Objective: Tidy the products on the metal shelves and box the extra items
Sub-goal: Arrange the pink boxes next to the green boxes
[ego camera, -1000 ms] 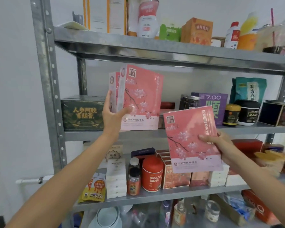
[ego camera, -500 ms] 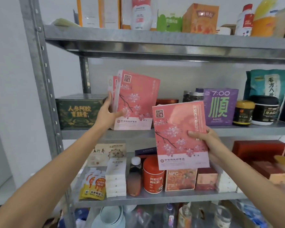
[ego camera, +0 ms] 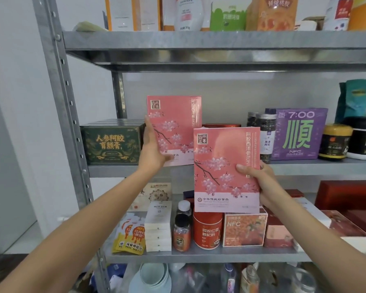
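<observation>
Looks like a stockroom or a small shop's back room. Bare galvanised metal shelving with punched uprights against a plain white wall. Crammed with retail-packed health foods: pink blossom boxes, a dark green gift box, a purple carton, lidded jars, a red tin, yellow sachets. Several of a kind side by side, printed fronts facing out.

White wall, L & rear.

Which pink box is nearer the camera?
The pink box in the right hand: it overlaps the lower right corner of the other pink box in the left hand and sits lower.
</observation>
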The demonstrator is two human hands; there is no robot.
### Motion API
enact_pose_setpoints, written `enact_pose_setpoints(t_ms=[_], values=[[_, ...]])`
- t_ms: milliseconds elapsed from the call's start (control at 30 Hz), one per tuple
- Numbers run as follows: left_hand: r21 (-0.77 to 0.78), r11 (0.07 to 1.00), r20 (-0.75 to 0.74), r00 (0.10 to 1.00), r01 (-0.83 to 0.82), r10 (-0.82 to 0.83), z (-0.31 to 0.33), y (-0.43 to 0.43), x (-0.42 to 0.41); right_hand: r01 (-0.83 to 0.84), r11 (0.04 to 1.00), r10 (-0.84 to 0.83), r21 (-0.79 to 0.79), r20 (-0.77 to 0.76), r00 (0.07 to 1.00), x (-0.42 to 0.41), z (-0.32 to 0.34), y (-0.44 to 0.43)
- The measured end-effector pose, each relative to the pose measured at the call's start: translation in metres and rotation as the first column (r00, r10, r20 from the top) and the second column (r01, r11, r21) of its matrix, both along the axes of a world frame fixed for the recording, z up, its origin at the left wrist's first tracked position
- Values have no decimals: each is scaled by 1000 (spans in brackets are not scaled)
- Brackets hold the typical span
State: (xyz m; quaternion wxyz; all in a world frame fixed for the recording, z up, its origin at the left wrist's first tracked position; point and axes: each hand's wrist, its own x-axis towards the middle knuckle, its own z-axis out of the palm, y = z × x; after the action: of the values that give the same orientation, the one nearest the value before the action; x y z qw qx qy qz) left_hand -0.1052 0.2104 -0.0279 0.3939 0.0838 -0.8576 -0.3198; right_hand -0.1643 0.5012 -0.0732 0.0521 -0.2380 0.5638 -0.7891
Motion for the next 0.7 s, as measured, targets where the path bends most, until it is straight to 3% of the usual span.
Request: enact_pose_setpoints(t_ms=[200,400,500,567,633,700], values=[[-190,963,34,979,-190,200,-9,7,-5,0,1000,0,-18,2,1000,1,4,-8],[-377,875,-71,952,-302,298,-22,18,-5,14,998,-13,-55,17,1000,3,1,-9],[-228,956,-197,971,-183,139,-27,27,7,18,996,-15,-83,38,999,4,1,-10],[-103,992,-187,979,68,-86,-32,38,21,7,996,-3,-88,52,999,6,1,-12],[134,929,-57,938,346,-341,-35,51,32,12,994,-3,-110,88,996,9,2,-15],[308,836,89,861,454,-501,-40,67,40,12,991,8,-133,143,990,11,3,-21]])
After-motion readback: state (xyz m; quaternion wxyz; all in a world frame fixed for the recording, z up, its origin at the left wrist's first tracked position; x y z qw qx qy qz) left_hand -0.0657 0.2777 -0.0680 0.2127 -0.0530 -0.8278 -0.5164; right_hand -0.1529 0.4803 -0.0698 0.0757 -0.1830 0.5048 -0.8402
